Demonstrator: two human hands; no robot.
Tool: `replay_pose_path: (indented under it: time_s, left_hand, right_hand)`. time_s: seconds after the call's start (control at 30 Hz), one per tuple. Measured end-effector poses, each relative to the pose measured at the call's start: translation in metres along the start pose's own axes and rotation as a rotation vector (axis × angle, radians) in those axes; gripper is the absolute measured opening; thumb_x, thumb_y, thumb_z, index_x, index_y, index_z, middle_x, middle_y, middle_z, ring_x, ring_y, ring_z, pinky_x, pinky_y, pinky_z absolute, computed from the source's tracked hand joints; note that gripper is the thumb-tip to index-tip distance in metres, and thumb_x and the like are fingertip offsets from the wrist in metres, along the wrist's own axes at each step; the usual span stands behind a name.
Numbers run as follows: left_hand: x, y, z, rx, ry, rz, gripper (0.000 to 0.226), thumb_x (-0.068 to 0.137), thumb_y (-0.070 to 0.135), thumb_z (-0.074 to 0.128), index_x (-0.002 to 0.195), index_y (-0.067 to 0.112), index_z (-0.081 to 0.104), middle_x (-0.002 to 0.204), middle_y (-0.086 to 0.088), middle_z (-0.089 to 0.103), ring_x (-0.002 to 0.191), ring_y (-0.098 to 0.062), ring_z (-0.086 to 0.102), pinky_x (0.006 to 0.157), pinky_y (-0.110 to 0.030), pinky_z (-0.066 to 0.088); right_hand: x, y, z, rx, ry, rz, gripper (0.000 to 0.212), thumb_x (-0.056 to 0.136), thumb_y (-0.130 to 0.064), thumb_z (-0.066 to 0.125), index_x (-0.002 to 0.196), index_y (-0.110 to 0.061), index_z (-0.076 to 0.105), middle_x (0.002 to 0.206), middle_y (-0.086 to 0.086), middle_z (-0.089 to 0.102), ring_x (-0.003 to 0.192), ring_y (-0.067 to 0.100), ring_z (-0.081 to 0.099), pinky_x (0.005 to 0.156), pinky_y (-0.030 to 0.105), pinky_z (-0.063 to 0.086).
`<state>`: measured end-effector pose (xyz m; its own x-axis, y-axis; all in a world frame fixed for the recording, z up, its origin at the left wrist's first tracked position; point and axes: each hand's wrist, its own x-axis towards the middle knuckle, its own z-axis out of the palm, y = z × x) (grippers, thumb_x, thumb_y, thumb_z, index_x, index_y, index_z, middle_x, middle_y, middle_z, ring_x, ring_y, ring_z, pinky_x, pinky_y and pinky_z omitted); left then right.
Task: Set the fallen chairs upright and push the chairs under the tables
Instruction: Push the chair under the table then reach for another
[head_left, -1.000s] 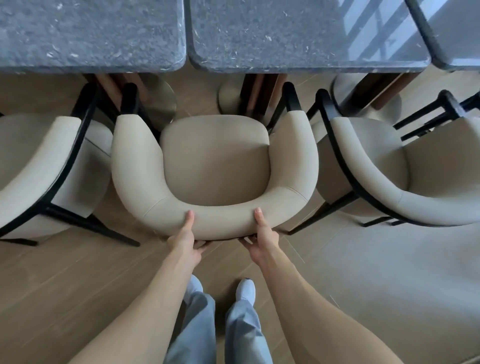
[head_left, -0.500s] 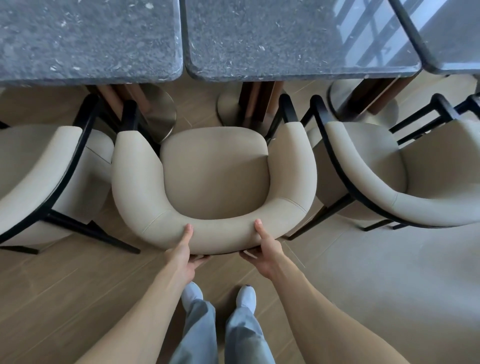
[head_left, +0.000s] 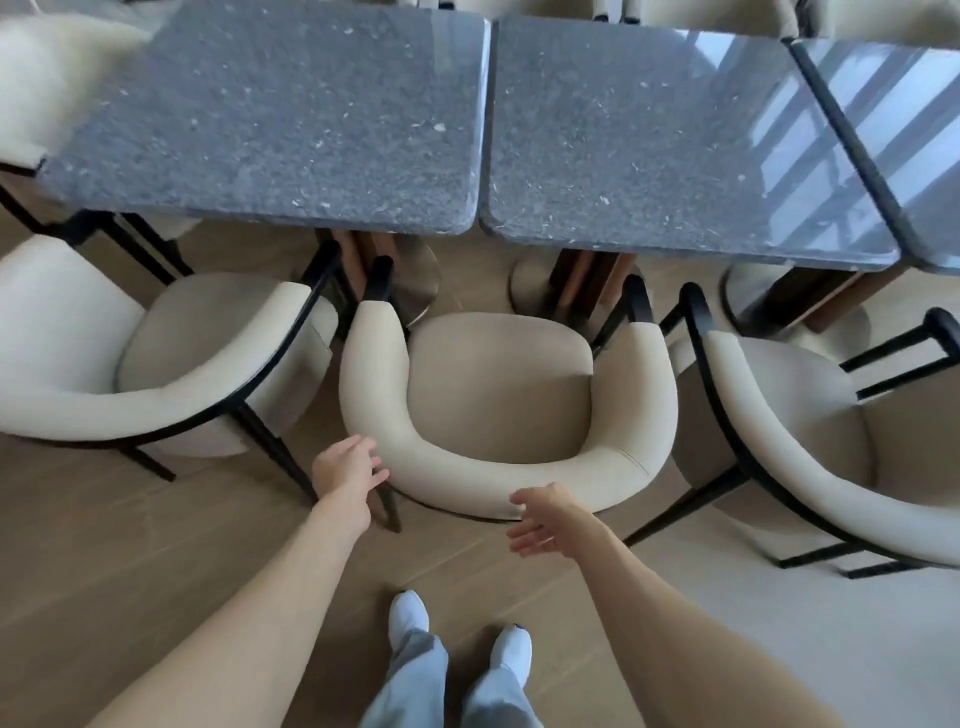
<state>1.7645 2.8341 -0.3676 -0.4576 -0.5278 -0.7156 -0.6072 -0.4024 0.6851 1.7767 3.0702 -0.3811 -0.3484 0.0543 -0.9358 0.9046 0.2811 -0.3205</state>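
A cream upholstered chair (head_left: 498, 405) with a curved backrest and black legs stands upright in front of me, its front close to the edge of two dark speckled stone tables (head_left: 291, 135). My left hand (head_left: 347, 467) hovers just off the left end of the backrest, fingers relaxed and holding nothing. My right hand (head_left: 545, 519) hangs with spread fingers just below the backrest's rear, also off the chair.
A matching chair (head_left: 171, 374) stands on the left, another (head_left: 810, 431) on the right, both angled and close beside the middle one. Round metal table bases (head_left: 421, 286) sit under the tables. More tables (head_left: 691, 145) and chairs lie beyond. Wooden floor is behind me.
Both hands have let go of the chair's backrest and drawn back. The view has lifted and pulled away, showing more of the tabletops.
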Motion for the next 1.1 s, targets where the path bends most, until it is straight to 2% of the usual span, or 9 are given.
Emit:
replay_pose_path:
  time_s: [0.1, 0.17, 0.3, 0.47, 0.57, 0.77, 0.87, 0.93, 1.1]
  left_hand:
    - [-0.005, 0.021, -0.021, -0.057, -0.015, 0.083, 0.018, 0.092, 0.007, 0.063, 0.109, 0.002, 0.070, 0.094, -0.011, 0.068, 0.090, -0.027, 0.069, 0.071, -0.036, 0.059]
    - [-0.010, 0.028, -0.035, -0.072, -0.053, 0.127, 0.011, 0.094, 0.014, 0.063, 0.102, 0.010, 0.069, 0.102, -0.011, 0.070, 0.091, -0.024, 0.069, 0.074, -0.037, 0.059]
    - [-0.023, 0.035, -0.062, -0.012, -0.131, 0.299, 0.030, 0.099, 0.030, 0.059, 0.123, 0.014, 0.067, 0.114, -0.003, 0.071, 0.101, -0.016, 0.068, 0.089, -0.038, 0.057]
    - [-0.027, 0.074, -0.121, 0.032, -0.224, 0.660, 0.037, 0.094, 0.049, 0.050, 0.119, 0.028, 0.069, 0.120, 0.012, 0.068, 0.109, -0.006, 0.066, 0.091, -0.029, 0.054]
    - [-0.013, 0.111, -0.172, 0.028, -0.209, 0.765, 0.045, 0.089, 0.056, 0.050, 0.117, 0.026, 0.069, 0.118, 0.008, 0.070, 0.111, -0.011, 0.065, 0.094, -0.034, 0.052]
    - [0.044, 0.178, -0.287, 0.003, -0.130, 0.804, 0.029, 0.093, 0.049, 0.051, 0.110, 0.034, 0.069, 0.113, 0.006, 0.072, 0.106, -0.015, 0.067, 0.096, -0.043, 0.053]
    - [0.062, 0.194, -0.322, 0.014, -0.109, 0.788, 0.033, 0.094, 0.046, 0.050, 0.114, 0.027, 0.069, 0.114, 0.004, 0.072, 0.106, -0.015, 0.067, 0.097, -0.045, 0.053]
    - [0.074, 0.204, -0.340, 0.010, -0.085, 0.781, 0.036, 0.095, 0.043, 0.050, 0.117, 0.021, 0.068, 0.113, 0.004, 0.072, 0.107, -0.015, 0.067, 0.098, -0.046, 0.053]
    - [0.111, 0.227, -0.367, -0.029, -0.028, 0.736, 0.028, 0.098, 0.035, 0.052, 0.114, 0.019, 0.069, 0.107, 0.004, 0.072, 0.104, -0.020, 0.068, 0.095, -0.044, 0.053]
  right_hand:
    - [-0.015, -0.020, 0.025, 0.035, -0.034, -0.125, 0.017, 0.097, -0.018, 0.054, 0.101, -0.002, 0.054, 0.083, 0.016, 0.063, 0.062, 0.027, 0.061, 0.054, 0.029, 0.056]
    - [-0.025, -0.036, 0.046, 0.109, -0.002, -0.250, 0.020, 0.094, -0.016, 0.057, 0.103, 0.002, 0.058, 0.088, 0.017, 0.066, 0.067, 0.029, 0.065, 0.063, 0.033, 0.057]
    - [-0.056, -0.063, 0.090, 0.134, 0.066, -0.529, 0.026, 0.092, -0.026, 0.059, 0.104, -0.006, 0.070, 0.099, 0.011, 0.073, 0.083, 0.023, 0.069, 0.085, 0.041, 0.057]
    - [-0.106, -0.096, 0.138, 0.049, 0.114, -0.888, 0.039, 0.096, -0.038, 0.057, 0.128, -0.016, 0.065, 0.120, 0.002, 0.070, 0.111, 0.014, 0.064, 0.100, 0.034, 0.050]
    - [-0.129, -0.123, 0.164, 0.053, 0.143, -1.034, 0.034, 0.098, -0.034, 0.057, 0.126, -0.016, 0.066, 0.121, 0.001, 0.069, 0.112, 0.013, 0.063, 0.099, 0.027, 0.049]
    - [-0.152, -0.167, 0.265, 0.034, 0.195, -1.164, 0.033, 0.098, -0.035, 0.053, 0.115, -0.010, 0.068, 0.105, 0.011, 0.069, 0.099, 0.023, 0.065, 0.092, 0.037, 0.052]
    - [-0.154, -0.172, 0.317, 0.070, 0.136, -1.151, 0.034, 0.100, -0.035, 0.053, 0.124, -0.015, 0.066, 0.107, -0.019, 0.065, 0.106, -0.005, 0.061, 0.090, 0.012, 0.046]
    - [-0.150, -0.176, 0.347, 0.073, 0.131, -1.155, 0.033, 0.101, -0.032, 0.054, 0.126, -0.015, 0.064, 0.113, -0.018, 0.065, 0.101, -0.019, 0.057, 0.082, 0.000, 0.040]
    - [-0.128, -0.208, 0.402, 0.049, 0.122, -1.115, 0.036, 0.100, -0.033, 0.055, 0.130, -0.015, 0.062, 0.124, -0.008, 0.065, 0.098, -0.020, 0.056, 0.080, 0.001, 0.041]
